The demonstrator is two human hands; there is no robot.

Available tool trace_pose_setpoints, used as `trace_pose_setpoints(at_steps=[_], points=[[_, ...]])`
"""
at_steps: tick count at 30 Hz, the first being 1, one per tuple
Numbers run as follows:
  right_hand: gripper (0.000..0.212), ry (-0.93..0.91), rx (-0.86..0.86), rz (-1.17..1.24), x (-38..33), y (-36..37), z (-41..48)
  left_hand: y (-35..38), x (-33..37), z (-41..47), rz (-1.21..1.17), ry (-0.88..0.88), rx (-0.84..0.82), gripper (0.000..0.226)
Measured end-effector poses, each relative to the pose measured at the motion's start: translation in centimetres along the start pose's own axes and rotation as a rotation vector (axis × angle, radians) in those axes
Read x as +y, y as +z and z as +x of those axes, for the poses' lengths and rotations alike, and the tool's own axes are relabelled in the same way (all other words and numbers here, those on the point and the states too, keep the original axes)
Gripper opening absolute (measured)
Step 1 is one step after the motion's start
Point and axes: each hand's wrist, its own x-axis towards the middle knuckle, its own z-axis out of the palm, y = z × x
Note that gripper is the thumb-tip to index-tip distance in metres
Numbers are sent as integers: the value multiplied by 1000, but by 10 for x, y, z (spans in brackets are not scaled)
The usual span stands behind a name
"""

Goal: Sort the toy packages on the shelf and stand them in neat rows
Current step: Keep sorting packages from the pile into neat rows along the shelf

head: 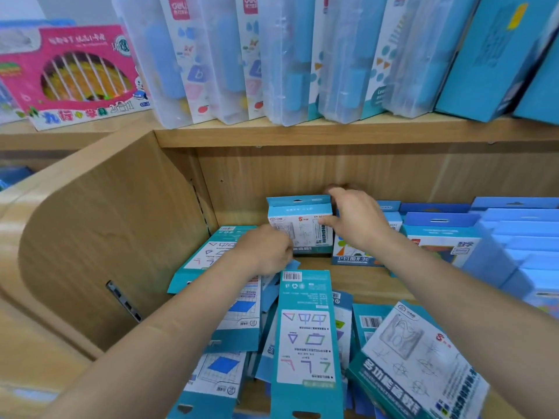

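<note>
Upright package (pixel 299 225): white front, teal top flap, standing at the back of the lower shelf (pixel 363 282), close to the rear panel.

Right hand (pixel 354 219): clasps the package's right edge, thumb across the front, fingers wrapped over the top corner behind it.

Left hand (pixel 266 249): at the package's lower left corner, fingers curled and tips hidden behind the knuckles. Cannot tell whether it pinches the corner or only steadies it.

Just right of it: standing row (pixel 438 234) of blue packages, upright and fairly even, running toward the right edge of view.

In front and left: loose heap (pixel 305 328) of teal packages, lying flat, overlapping, pointing different ways. One more lies tilted against the left side.

Above: clear cases (pixel 284 55) leaning in a line; pink box (pixel 69 74) far left.

Progress, as judged: early to middle. The right side is ordered and one package is being stood. Most of the heap is not yet sorted or stood up.
</note>
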Motion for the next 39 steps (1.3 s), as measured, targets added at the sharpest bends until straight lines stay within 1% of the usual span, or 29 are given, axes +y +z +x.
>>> trace_pose_setpoints(at_steps=[2,5,7,9,10,11,12,14,15,18,22,24,26,27,29,32,34,37,39], points=[[50,0,-4,-116,4,6,-2,-5,-4,-3,-17,-82,129,27],[48,-60,74,-248,6,15,-7,-17,-11,-6,-97,-189,334,30],[57,-97,116,-317,6,22,-10,-22,-16,-5,-190,-215,426,30],[70,-89,143,-362,8,28,-10,-20,-16,-3,-262,-181,413,30],[70,-84,156,-378,10,30,-9,-17,-15,-2,-281,-161,377,31],[65,-82,157,-389,11,30,-8,-14,-14,-1,-296,-149,341,33],[55,-84,155,-393,12,29,-8,-12,-13,0,-305,-146,317,35],[34,-86,147,-375,15,27,-8,-11,-12,1,-312,-150,314,39],[28,-85,145,-358,16,26,-9,-12,-11,1,-310,-150,318,41],[19,-70,116,-304,16,25,-8,-14,-11,0,-338,-156,274,44],[19,-57,122,-283,13,21,-6,-20,-9,-9,-310,-125,215,48],[28,-48,74,-227,16,16,-10,-22,-4,-18,-257,-136,260,46],[38,-17,27,-116,24,6,-18,-22,-1,-29,-240,-164,372,45],[41,-2,28,-37,29,-1,-24,-22,0,-35,-245,-171,423,44],[39,15,49,112,40,-17,-38,-19,4,-49,-272,-162,470,39],[29,77,27,290,53,-45,-69,-14,18,-72,-332,-103,460,31],[23,141,0,454,57,-61,-95,-10,29,-87,-365,-38,443,26],[21,199,-12,666,58,-72,-136,-1,44,-104,-392,51,435,23],[22,245,6,730,60,-70,-161,4,55,-112,-424,122,436,24]])
